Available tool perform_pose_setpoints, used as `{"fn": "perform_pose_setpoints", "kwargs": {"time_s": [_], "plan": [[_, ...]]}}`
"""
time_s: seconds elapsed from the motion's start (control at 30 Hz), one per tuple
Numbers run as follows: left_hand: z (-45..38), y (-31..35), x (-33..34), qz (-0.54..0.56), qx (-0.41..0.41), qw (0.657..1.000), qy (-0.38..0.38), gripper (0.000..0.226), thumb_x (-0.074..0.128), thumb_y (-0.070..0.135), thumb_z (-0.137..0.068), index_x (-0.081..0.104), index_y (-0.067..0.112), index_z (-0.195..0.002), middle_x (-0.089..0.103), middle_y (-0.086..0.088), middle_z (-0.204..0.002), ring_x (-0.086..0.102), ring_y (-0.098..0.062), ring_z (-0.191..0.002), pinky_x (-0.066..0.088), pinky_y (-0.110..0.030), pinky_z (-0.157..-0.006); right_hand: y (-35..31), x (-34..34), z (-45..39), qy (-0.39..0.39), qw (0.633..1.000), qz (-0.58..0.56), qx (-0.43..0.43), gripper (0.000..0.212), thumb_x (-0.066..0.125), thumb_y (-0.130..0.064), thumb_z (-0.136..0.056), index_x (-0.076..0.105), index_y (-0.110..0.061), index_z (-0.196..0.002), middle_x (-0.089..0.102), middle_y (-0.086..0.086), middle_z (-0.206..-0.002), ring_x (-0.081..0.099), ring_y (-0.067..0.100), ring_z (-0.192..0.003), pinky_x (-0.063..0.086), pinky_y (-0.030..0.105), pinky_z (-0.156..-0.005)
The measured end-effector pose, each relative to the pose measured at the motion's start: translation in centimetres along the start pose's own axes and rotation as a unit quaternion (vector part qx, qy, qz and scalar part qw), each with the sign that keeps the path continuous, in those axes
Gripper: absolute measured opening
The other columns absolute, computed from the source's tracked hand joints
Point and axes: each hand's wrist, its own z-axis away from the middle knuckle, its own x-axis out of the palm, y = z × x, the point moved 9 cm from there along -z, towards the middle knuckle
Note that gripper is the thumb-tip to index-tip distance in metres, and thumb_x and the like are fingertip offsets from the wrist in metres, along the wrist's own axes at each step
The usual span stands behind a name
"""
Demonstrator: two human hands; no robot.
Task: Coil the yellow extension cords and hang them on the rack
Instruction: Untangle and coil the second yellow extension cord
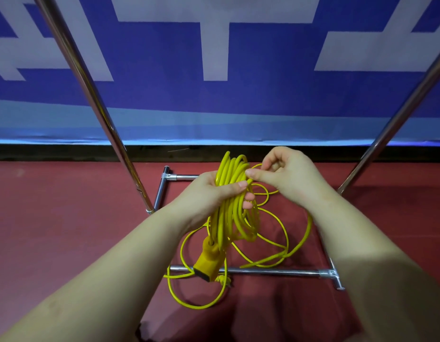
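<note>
While L hand (209,191) grips cord coil (232,193), R hand (285,174) pinches strand over red floor (66,218).

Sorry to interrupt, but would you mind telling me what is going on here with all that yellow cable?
A person is coiling a yellow extension cord by hand. The left hand grips the bundle of finished loops, with the socket end hanging below it. The right hand pinches a strand at the top of the bundle. Loose cord lies on the red floor around the base bars of the metal rack. Nothing is seen hanging on the rack.
</note>
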Motion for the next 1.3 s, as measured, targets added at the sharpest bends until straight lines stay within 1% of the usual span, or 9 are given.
{"fn": "perform_pose_setpoints", "kwargs": {"time_s": [0.2,0.37,0.47,0.53,0.6,0.73,0.9,1.13,1.3], "plan": [[-0.4,1.0,-1.5,0.003,0.030,0.997,0.067,0.004,0.061,0.007,-0.087,0.063,0.004,-0.089,0.067,-0.006,-0.066,0.064,-0.015,-0.055,0.056,-0.030,-0.055,0.6,0.1,0.3,-0.018,0.998,-0.045,0.037,0.031,0.070,-0.043,-0.076,0.055,-0.015,-0.075,0.057,0.001,-0.062,0.052,0.012,-0.054,0.043,0.025,-0.055],[-0.4,2.2,-4.0,0.030,0.054,0.988,0.142,0.005,0.060,0.010,-0.090,0.062,0.006,-0.086,0.068,-0.003,-0.066,0.066,-0.013,-0.057,0.056,-0.028,-0.055,3.7,0.4,0.7,-0.073,0.989,0.052,0.117,0.045,0.049,-0.059,-0.085,0.061,-0.015,-0.083,0.066,-0.003,-0.077,0.060,0.015,-0.074,0.044,0.033,-0.077],[-0.3,1.9,-4.0,0.011,0.044,0.989,0.144,0.006,0.060,0.010,-0.090,0.062,0.005,-0.087,0.069,-0.005,-0.067,0.066,-0.013,-0.057,0.056,-0.029,-0.053,2.9,-1.8,0.3,0.052,0.995,-0.033,0.084,0.029,0.059,-0.042,-0.088,0.063,-0.017,-0.073,0.058,-0.002,-0.065,0.053,0.010,-0.063,0.042,0.028,-0.068],[-0.1,1.5,-3.5,-0.023,0.033,0.992,0.123,0.006,0.061,0.010,-0.090,0.061,0.004,-0.090,0.070,-0.006,-0.069,0.066,-0.016,-0.059,0.056,-0.033,-0.053,2.2,-3.4,0.7,0.142,0.977,-0.146,0.063,0.016,0.069,-0.025,-0.083,0.060,-0.019,-0.072,0.055,-0.004,-0.062,0.049,-0.002,-0.052,0.040,0.015,-0.059],[0.0,1.3,-2.8,-0.061,0.026,0.993,0.098,0.008,0.061,0.012,-0.090,0.061,0.004,-0.093,0.071,-0.006,-0.072,0.067,-0.017,-0.061,0.057,-0.038,-0.054,1.4,-4.3,0.9,0.171,0.969,-0.177,0.029,0.016,0.072,-0.016,-0.081,0.059,-0.021,-0.073,0.058,-0.006,-0.065,0.052,-0.007,-0.051,0.040,0.007,-0.058],[0.4,1.2,-1.9,-0.037,0.021,0.998,0.052,0.005,0.059,0.009,-0.090,0.060,0.004,-0.093,0.071,-0.009,-0.075,0.069,-0.019,-0.065,0.058,-0.042,-0.067,0.1,-4.8,0.4,0.134,0.982,-0.129,-0.013,0.020,0.072,-0.012,-0.080,0.059,-0.024,-0.071,0.061,-0.004,-0.071,0.054,0.001,-0.063,0.043,0.013,-0.065],[0.5,1.0,-1.4,-0.010,0.018,0.999,0.046,0.011,0.055,0.010,-0.091,0.061,0.003,-0.096,0.072,-0.011,-0.076,0.070,-0.018,-0.066,0.059,-0.030,-0.064,-1.4,-1.9,0.5,-0.007,0.997,-0.066,-0.040,0.018,0.075,-0.011,-0.075,0.062,-0.024,-0.072,0.060,-0.005,-0.068,0.050,-0.001,-0.058,0.041,0.010,-0.060],[0.3,0.9,-0.4,-0.018,0.023,0.999,0.030,0.011,0.055,0.008,-0.091,0.065,0.005,-0.094,0.073,-0.008,-0.079,0.070,-0.016,-0.068,0.058,-0.027,-0.062,-2.1,0.1,1.1,-0.069,0.995,-0.032,-0.060,0.015,0.079,-0.016,-0.071,0.067,-0.024,-0.073,0.066,-0.003,-0.071,0.056,0.002,-0.064,0.043,0.017,-0.064],[0.1,1.4,-0.9,-0.038,0.044,0.997,0.054,0.009,0.056,0.007,-0.091,0.064,0.004,-0.088,0.070,-0.004,-0.070,0.065,-0.013,-0.059,0.056,-0.025,-0.057,-1.6,-0.1,0.9,-0.058,0.996,-0.043,-0.058,0.016,0.078,-0.021,-0.073,0.064,-0.025,-0.080,0.064,-0.008,-0.073,0.056,-0.003,-0.063,0.044,0.011,-0.063]]}}
